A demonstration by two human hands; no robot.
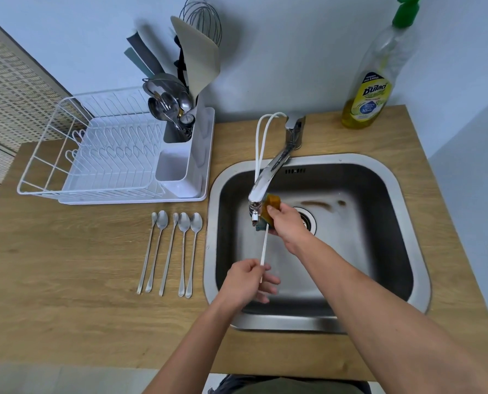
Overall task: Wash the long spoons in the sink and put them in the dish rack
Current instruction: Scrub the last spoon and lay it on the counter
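Over the steel sink [402, 200], my left hand [248, 280] pinches the handle end of a long spoon [264, 248]. The spoon's bowl is hidden inside a yellow sponge [271, 204], which my right hand [285, 220] grips just under the faucet spout [261, 189]. Several more long spoons [171, 251] lie side by side on the wooden counter, left of the sink. The white dish rack [100, 155] stands at the back left, with a cutlery holder [177, 166] on its right side.
The holder's rear cup carries spoons, spatulas and a whisk [180, 89]. A dish soap bottle [373, 81] stands at the back right corner. A white hose [261, 140] loops behind the faucet. The sink drain [307, 220] lies beside my right hand.
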